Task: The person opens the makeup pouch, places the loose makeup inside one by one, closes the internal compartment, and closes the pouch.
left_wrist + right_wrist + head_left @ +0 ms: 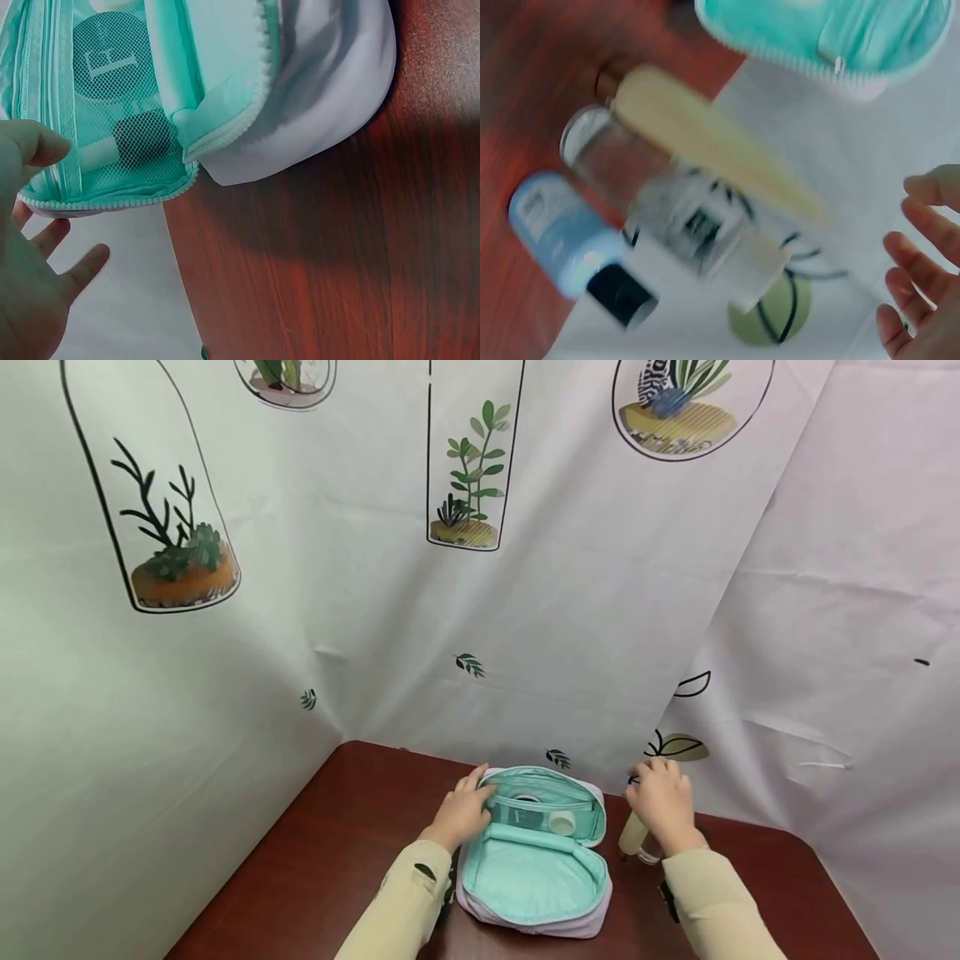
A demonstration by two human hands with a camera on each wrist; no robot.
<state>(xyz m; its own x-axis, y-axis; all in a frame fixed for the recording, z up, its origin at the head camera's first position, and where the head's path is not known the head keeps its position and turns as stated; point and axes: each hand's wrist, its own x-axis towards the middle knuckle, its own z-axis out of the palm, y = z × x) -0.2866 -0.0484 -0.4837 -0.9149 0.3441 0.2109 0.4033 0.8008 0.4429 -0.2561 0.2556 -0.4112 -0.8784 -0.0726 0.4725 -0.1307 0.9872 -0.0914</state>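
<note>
An unzipped toiletry bag with a mint lining lies on the table, its lid tipped back. My left hand holds the lid's left edge, thumb on the inside and fingers outside. Behind the lid's mesh are a round dark item with a letter on it and a pale tube with a dark cap. To the bag's right, my right hand is above several bottles, fingers loosely bent and holding nothing. These are a pale yellow tube, a clear bottle with a white cap and a blue bottle with a black cap.
The dark red wooden table has rounded back corners. A white curtain printed with plants in glass jars hangs right behind it, close to the bottles and the bag's lid.
</note>
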